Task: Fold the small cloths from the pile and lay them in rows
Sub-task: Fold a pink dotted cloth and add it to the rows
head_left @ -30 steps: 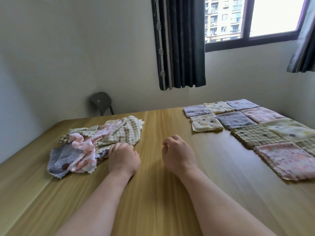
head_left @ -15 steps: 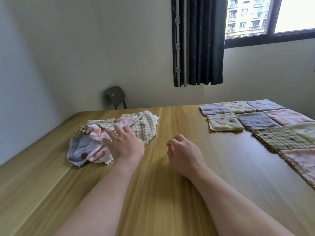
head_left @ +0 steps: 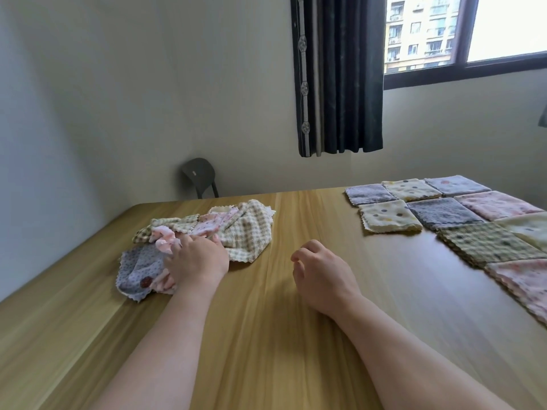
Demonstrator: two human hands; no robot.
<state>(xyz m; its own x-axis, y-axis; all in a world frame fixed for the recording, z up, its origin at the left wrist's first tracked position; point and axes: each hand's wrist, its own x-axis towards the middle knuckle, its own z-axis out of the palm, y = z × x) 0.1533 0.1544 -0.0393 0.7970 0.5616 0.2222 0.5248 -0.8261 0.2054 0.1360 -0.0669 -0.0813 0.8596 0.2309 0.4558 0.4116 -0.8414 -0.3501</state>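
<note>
Pile (head_left: 245, 232): loose, left on bench (head_left: 266, 335) | folded cloths (head_left: 444, 213): rows, right | your left grip (head_left: 196, 263): fingers curled into pile's pink cloth (head_left: 164, 236) | your right grip (head_left: 322, 270): loosely curled, holding nothing

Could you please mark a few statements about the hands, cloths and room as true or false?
1. The left hand is on the pile. True.
2. The right hand holds a folded cloth. False: it holds nothing, loosely curled over the table.
3. The folded cloths lie to the pile's right. True.
4. The curtain covers the whole window. False: most of the window is bare.
5. A chair stands behind the table. True.
</note>
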